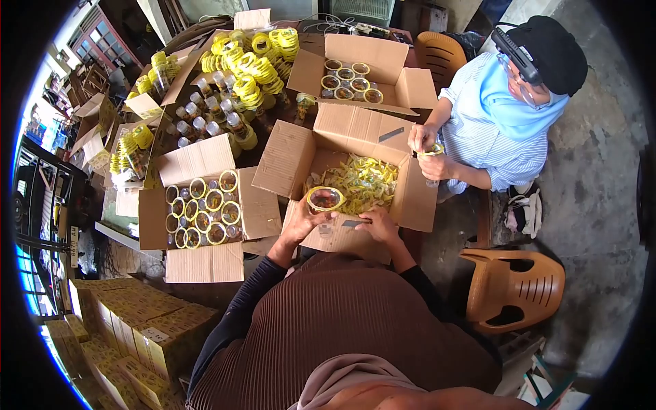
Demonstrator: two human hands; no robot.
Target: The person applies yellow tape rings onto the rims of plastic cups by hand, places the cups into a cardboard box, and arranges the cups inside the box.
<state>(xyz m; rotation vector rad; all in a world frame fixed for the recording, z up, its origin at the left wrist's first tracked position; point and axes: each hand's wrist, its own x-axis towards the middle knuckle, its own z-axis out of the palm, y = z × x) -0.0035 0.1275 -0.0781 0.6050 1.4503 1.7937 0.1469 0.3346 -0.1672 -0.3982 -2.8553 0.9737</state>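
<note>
My left hand (304, 224) is wrapped round a clear plastic jar (324, 199) with a yellow rim and dark contents, tilted so its round end faces up. Between the fingers of my right hand (380, 225) is a flat dark grey blade (354, 223), just right of the jar and apart from it. Both hands are over the near flap of an open cardboard box (345, 130). Yellow and clear plastic scraps (369, 181) lie heaped inside that box. A second grey strip (391, 134) rests on its far flap.
At left, a cardboard box (205, 263) holds several yellow-rimmed jars; another box (365, 51) stands behind. Stacked yellow rings (256, 72) and upright jars (198, 123) crowd the table. A co-worker (502, 130) at right holds a jar. An orange chair (516, 290) stands near my right.
</note>
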